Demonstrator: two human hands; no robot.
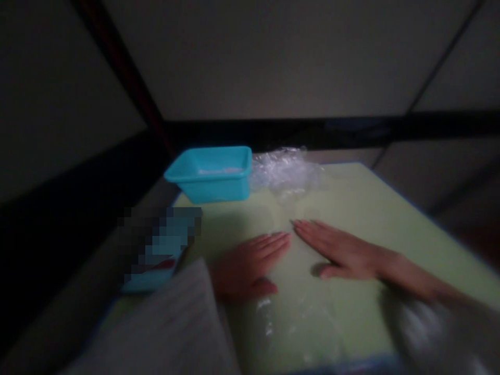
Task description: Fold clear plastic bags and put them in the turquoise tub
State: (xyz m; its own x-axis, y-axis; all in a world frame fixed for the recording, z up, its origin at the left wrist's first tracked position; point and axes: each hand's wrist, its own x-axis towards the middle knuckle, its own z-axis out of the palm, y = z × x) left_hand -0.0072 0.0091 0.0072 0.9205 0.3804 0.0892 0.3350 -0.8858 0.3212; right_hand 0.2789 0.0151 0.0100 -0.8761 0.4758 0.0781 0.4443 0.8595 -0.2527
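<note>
Both hands lie palm down over the middle of a pale yellow-green table (359, 208), fingertips pointing towards each other. My left hand (253, 263) is flat, its fingers stretched out together and its thumb apart. Across a small gap, my right hand (344, 252) is laid out the same way, fingers straight and thumb away from them. Beneath and in front of the hands a clear plastic sheet or bag (312, 323) lies on the table, seen mainly by its shiny creases. Neither hand grips anything. The picture is dim and blurred.
A turquoise plastic basin (219, 190) stands at the far left of the table, with something pale inside. Beside it is a heap of crumpled clear plastic (287, 169). A bluish flat item (167, 250), partly pixelated, lies at the left edge. A wall (273, 62) rises behind.
</note>
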